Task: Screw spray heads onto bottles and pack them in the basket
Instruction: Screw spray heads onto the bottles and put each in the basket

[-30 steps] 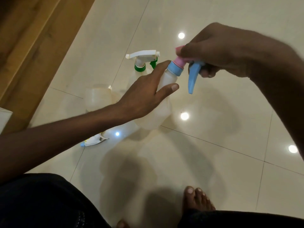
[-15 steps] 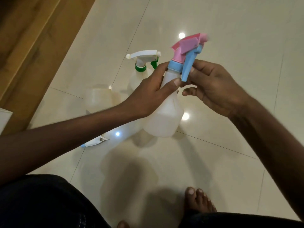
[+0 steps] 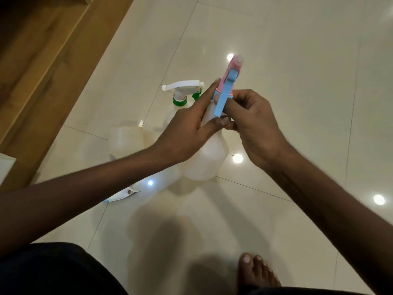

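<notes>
The left hand [image 3: 187, 133] grips the neck of a translucent white bottle [image 3: 205, 160], thumb across the front just under the collar and fingers curled round the far side. The right hand [image 3: 253, 126] pinches the collar at the base of the pink and blue spray head [image 3: 228, 86], whose blue trigger hangs down between the two thumbs. The bottle is held in the air, leaning away from the person, with the nozzle pointing up and away above the fingertips.

The step in hand looks like tightening the head. To do it well, keep the left grip firm and still on the neck and let only the right fingers turn the collar, so the thread seats straight. If the collar binds early, back it off and restart; a crooked thread would likely leak. Keep the trigger free of the thumbs.

Beyond the left fingers stands a second bottle with a white and green spray head [image 3: 182, 91]. Below the left wrist a loose white spray head [image 3: 121, 195] lies on the tiled floor [image 3: 297, 60], beside an uncapped bottle [image 3: 125, 139]. No basket is in view.
</notes>
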